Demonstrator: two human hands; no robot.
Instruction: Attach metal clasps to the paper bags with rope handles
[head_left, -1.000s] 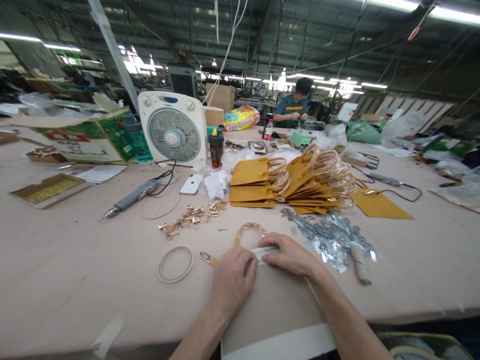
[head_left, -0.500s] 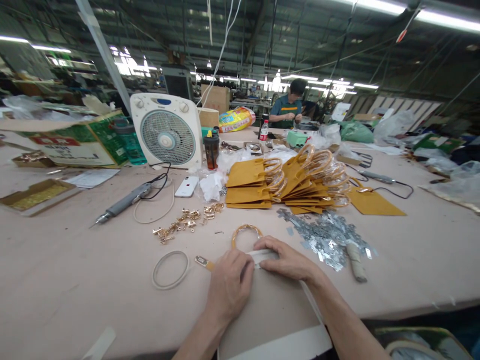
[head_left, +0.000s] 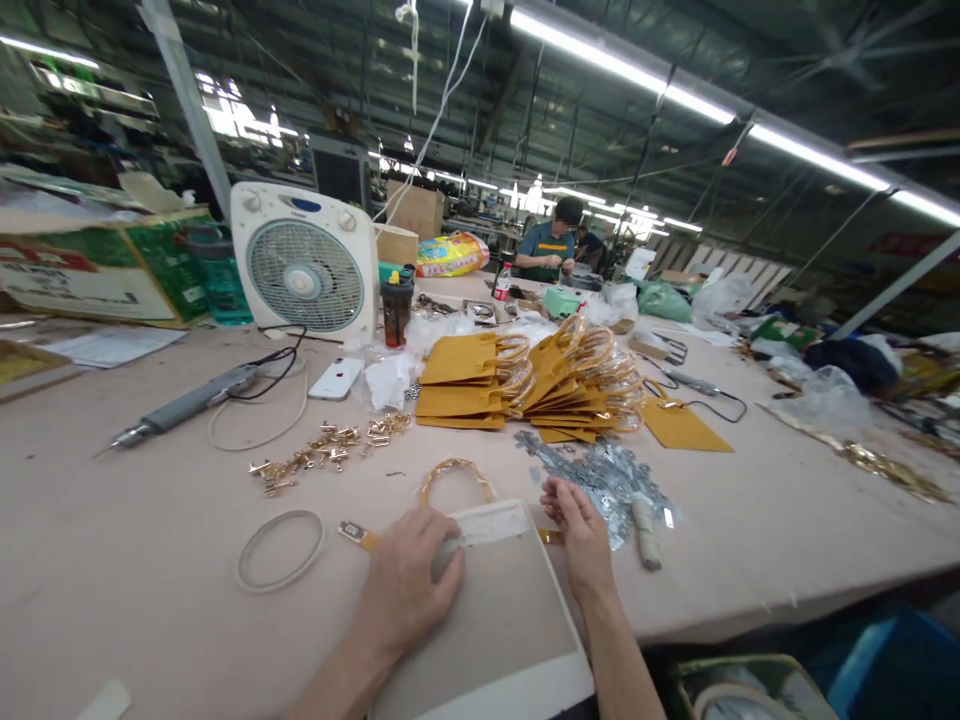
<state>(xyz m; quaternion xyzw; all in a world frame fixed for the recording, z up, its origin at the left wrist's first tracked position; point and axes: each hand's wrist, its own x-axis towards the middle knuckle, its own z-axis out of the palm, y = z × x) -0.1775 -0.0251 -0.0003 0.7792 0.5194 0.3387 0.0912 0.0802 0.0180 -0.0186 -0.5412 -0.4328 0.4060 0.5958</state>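
A flat bag piece (head_left: 506, 600) with a grey-beige inner face lies at the table's front edge, a white strip along its top. My left hand (head_left: 405, 575) grips its upper left part, thumb on the face and fingers curled. Beyond the top edge arches a mustard handle (head_left: 454, 463) in clear wrap. A mustard tab (head_left: 358, 535) with a metal plate sticks out left of my left hand; another tab (head_left: 551, 537) shows at the right edge. There my right hand (head_left: 583, 535) hovers off the piece, fingertips drawn together beside the flat metal plates (head_left: 596, 478); anything between them is hidden.
Gold clasps (head_left: 322, 450), a pale ring (head_left: 241, 560) and an electric screwdriver (head_left: 187, 402) lie left. Mustard bags (head_left: 465, 385) are stacked ahead. Behind stand a fan (head_left: 307, 270) and a cup (head_left: 396, 310). A wrapped roll (head_left: 645, 535) lies right. A co-worker (head_left: 551, 245) sits beyond.
My right hand has left the top edge of the bag piece and moved right, toward the metal plates. My left hand stays on the piece. The view has swung right.
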